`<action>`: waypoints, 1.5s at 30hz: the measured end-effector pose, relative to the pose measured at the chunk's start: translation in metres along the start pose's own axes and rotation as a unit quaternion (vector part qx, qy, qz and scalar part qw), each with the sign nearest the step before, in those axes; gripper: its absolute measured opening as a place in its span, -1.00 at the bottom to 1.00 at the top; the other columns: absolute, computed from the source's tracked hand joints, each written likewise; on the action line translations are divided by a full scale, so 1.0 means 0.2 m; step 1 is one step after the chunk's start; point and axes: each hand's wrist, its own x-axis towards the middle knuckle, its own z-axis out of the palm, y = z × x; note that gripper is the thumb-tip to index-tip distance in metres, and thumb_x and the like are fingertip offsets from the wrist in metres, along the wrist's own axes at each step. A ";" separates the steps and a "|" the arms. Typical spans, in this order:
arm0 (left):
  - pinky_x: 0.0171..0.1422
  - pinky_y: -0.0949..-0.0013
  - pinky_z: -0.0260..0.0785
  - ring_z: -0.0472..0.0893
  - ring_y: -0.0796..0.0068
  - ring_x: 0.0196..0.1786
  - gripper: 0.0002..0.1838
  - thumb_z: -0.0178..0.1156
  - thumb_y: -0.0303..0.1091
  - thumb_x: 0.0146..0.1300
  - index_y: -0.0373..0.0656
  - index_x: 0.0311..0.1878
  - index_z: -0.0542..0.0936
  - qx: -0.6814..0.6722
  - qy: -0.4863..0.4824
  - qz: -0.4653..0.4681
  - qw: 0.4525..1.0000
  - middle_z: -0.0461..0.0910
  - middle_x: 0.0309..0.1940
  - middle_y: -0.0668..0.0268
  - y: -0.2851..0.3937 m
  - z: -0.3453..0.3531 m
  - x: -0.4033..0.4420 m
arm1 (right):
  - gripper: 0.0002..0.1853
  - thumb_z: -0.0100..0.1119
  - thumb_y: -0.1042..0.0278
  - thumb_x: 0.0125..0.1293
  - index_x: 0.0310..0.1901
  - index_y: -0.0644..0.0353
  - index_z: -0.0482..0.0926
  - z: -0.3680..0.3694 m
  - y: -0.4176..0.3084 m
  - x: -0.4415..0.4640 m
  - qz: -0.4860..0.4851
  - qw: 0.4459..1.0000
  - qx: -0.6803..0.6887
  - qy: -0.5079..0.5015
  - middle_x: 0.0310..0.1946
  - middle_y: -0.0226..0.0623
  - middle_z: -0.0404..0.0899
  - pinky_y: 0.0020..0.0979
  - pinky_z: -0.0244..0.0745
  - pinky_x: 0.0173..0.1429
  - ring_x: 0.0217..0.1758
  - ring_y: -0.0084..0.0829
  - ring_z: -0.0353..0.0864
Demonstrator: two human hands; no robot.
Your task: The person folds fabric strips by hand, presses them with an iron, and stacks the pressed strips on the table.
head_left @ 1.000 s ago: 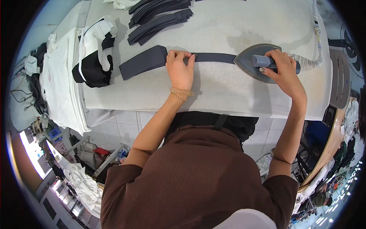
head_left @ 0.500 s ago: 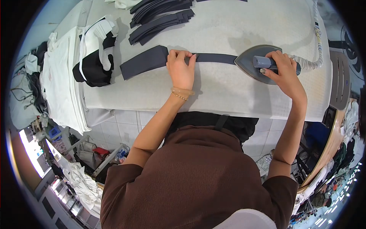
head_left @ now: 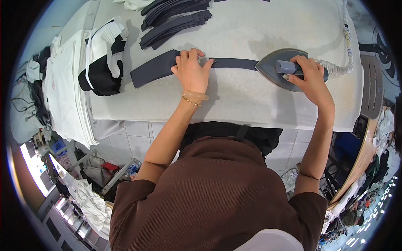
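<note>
My right hand (head_left: 312,79) is wrapped round the handle of a grey iron (head_left: 274,69), whose pointed tip faces left and rests over the right end of a dark grey fabric strip (head_left: 236,63). My left hand (head_left: 192,69) lies at the middle of the strip, beside its wide left part (head_left: 155,69); its thumb and fingers are apart. Above the left hand are stacks of similar dark strips (head_left: 176,29).
A pale cloth-covered table (head_left: 251,100) bears everything. At its left are a tied black and white bundle (head_left: 102,71) and folded white cloth (head_left: 67,88). The iron's wrapped hose (head_left: 341,69) runs up along the right edge.
My left hand has shifted slightly left and its fingers have spread, where before they were closed on the strip. The iron and my right hand stay nearly in place.
</note>
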 end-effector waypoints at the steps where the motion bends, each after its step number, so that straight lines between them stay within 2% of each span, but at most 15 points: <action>1: 0.03 0.18 0.09 0.43 0.30 -0.07 -0.64 0.55 -0.25 -0.02 0.01 -0.21 0.58 0.000 -0.001 -0.002 1.000 0.48 -0.22 0.37 0.00 0.00 0.00 | -0.67 0.40 0.26 0.19 -0.04 0.09 0.55 0.00 -0.01 0.00 0.004 1.000 0.004 0.006 -0.27 -0.37 0.54 -0.20 0.07 0.28 -0.07 -0.28 0.46; 3: 0.03 0.18 0.08 0.43 0.30 -0.06 -0.65 0.55 -0.24 -0.02 0.01 -0.21 0.58 -0.001 -0.001 -0.005 1.000 0.48 -0.22 0.37 0.00 0.00 0.00 | -0.67 0.41 0.25 0.18 -0.06 0.09 0.56 0.01 -0.01 0.01 0.008 1.000 0.007 0.013 -0.29 -0.36 0.56 -0.19 0.07 0.29 -0.08 -0.28 0.47; 5: 0.03 0.18 0.07 0.42 0.31 -0.07 -0.65 0.55 -0.23 -0.02 0.02 -0.22 0.59 0.006 -0.002 -0.003 1.000 0.49 -0.21 0.37 0.00 0.00 0.00 | -0.65 0.41 0.34 0.16 -0.03 0.10 0.55 0.02 -0.02 0.01 0.015 1.000 -0.005 0.020 -0.24 -0.32 0.53 -0.27 0.07 0.28 -0.08 -0.29 0.47; 9: 0.04 0.18 0.07 0.42 0.30 -0.06 -0.65 0.55 -0.23 -0.03 0.02 -0.22 0.59 0.006 -0.004 -0.005 1.000 0.49 -0.21 0.37 0.01 -0.01 0.00 | -0.65 0.42 0.34 0.14 -0.04 0.09 0.56 0.06 -0.05 0.01 0.015 0.999 0.001 0.041 -0.24 -0.31 0.54 -0.26 0.06 0.28 -0.08 -0.29 0.48; 11: 0.04 0.19 0.06 0.41 0.30 -0.05 -0.65 0.55 -0.22 -0.02 0.02 -0.22 0.59 0.010 -0.003 0.004 1.000 0.48 -0.20 0.37 0.00 -0.01 0.00 | -0.68 0.44 0.26 0.14 -0.10 0.09 0.58 0.07 -0.06 0.02 -0.006 0.997 0.003 0.071 -0.30 -0.37 0.58 -0.19 0.08 0.26 -0.10 -0.28 0.48; 15: 0.06 0.17 0.07 0.41 0.29 -0.03 -0.65 0.55 -0.22 -0.02 0.01 -0.22 0.59 0.015 -0.014 -0.007 1.000 0.48 -0.18 0.37 0.01 -0.02 0.01 | -0.65 0.47 0.28 0.09 -0.11 0.10 0.58 0.09 -0.11 0.01 -0.019 0.998 0.012 0.067 -0.31 -0.37 0.56 -0.19 0.10 0.26 -0.11 -0.28 0.47; 18: 0.08 0.15 0.07 0.40 0.28 -0.02 -0.65 0.55 -0.22 -0.02 0.00 -0.21 0.59 0.011 -0.012 -0.005 1.000 0.48 -0.17 0.36 0.01 -0.02 0.01 | -0.64 0.49 0.31 0.05 -0.13 0.10 0.57 0.11 -0.13 0.00 -0.037 0.998 0.006 0.059 -0.33 -0.39 0.54 -0.18 0.12 0.24 -0.12 -0.30 0.47; 20: 0.09 0.14 0.08 0.40 0.27 0.00 -0.64 0.55 -0.22 -0.02 0.00 -0.20 0.59 0.014 -0.012 -0.007 1.000 0.48 -0.17 0.35 0.01 -0.02 0.00 | -0.62 0.50 0.44 0.02 -0.12 0.08 0.56 0.13 -0.16 0.00 -0.053 0.996 0.017 0.067 -0.32 -0.38 0.52 -0.20 0.10 0.28 -0.13 -0.31 0.47; 21: 0.09 0.14 0.08 0.40 0.27 0.00 -0.64 0.55 -0.22 -0.02 0.00 -0.20 0.59 0.013 -0.012 -0.007 1.000 0.48 -0.17 0.35 0.01 -0.02 0.01 | -0.62 0.50 0.44 0.02 -0.12 0.08 0.56 0.14 -0.17 0.00 -0.053 0.996 0.017 0.066 -0.32 -0.38 0.52 -0.20 0.10 0.28 -0.13 -0.31 0.47; 29: 0.09 0.13 0.07 0.39 0.26 0.01 -0.64 0.55 -0.23 -0.03 -0.01 -0.19 0.60 0.015 -0.024 -0.008 1.000 0.48 -0.14 0.34 0.01 -0.03 0.02 | -0.64 0.48 0.24 0.09 -0.12 0.09 0.56 0.23 -0.28 0.07 -0.076 0.987 -0.020 0.139 -0.31 -0.38 0.54 -0.19 0.14 0.22 -0.14 -0.30 0.46; 36: 0.09 0.11 0.06 0.39 0.25 0.03 -0.63 0.56 -0.24 -0.04 -0.02 -0.19 0.61 0.017 -0.029 -0.004 0.999 0.49 -0.13 0.32 0.01 -0.05 0.03 | -0.63 0.47 0.20 0.10 -0.11 0.10 0.55 0.25 -0.32 0.08 -0.097 0.989 -0.012 0.110 -0.31 -0.36 0.55 -0.20 0.14 0.19 -0.14 -0.28 0.45; 38: 0.09 0.11 0.06 0.39 0.24 0.03 -0.63 0.56 -0.25 -0.06 -0.02 -0.20 0.61 0.018 -0.022 -0.001 1.000 0.49 -0.13 0.32 0.01 -0.05 0.03 | -0.63 0.45 0.19 0.11 -0.11 0.11 0.55 0.27 -0.35 0.10 -0.102 0.983 -0.023 0.148 -0.31 -0.39 0.55 -0.20 0.14 0.19 -0.14 -0.29 0.45; 45: 0.09 0.13 0.05 0.38 0.23 0.05 -0.61 0.58 -0.26 -0.10 0.00 -0.21 0.61 0.015 -0.027 0.011 0.999 0.50 -0.12 0.32 0.00 -0.06 0.07 | -0.60 0.48 0.15 0.07 -0.15 0.16 0.56 0.30 -0.39 0.11 -0.127 0.982 -0.021 0.136 -0.28 -0.37 0.56 -0.14 0.18 0.16 -0.15 -0.26 0.48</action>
